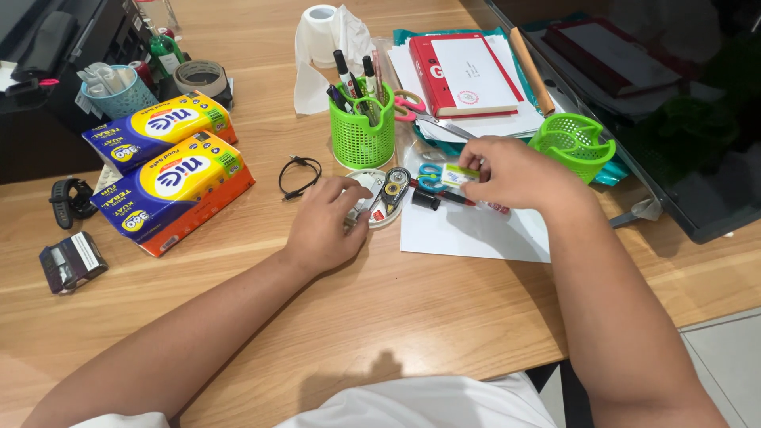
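- Our right hand (515,170) pinches a small green-and-white packet (460,175) between thumb and fingertips, lifted just above the white paper sheet (468,234) that lies under that hand on the bench (412,317).
- Our left hand (329,226) rests palm down, fingers curled onto the rim of a round white dish (379,208); whether it truly grips the dish we cannot tell.
- We judge the packet light, small and a little slippery, best held by its short edges as it is now; the dish looks stiff and shallow, easy to tip if pressed on one side.
- Between the hands lie a correction-tape roller (395,189) and a red-and-black pen (440,198), both close enough to get knocked.
- Just beyond the left hand stands a green mesh pen cup (361,131) full of markers, with a black cable loop (300,176) beside it.
- Beyond the right hand sit a second, empty green basket (572,141), pink-handled scissors (424,115) and a red book (464,77).
- Far to the left of the left hand are two tissue boxes (170,170), well apart from the work.
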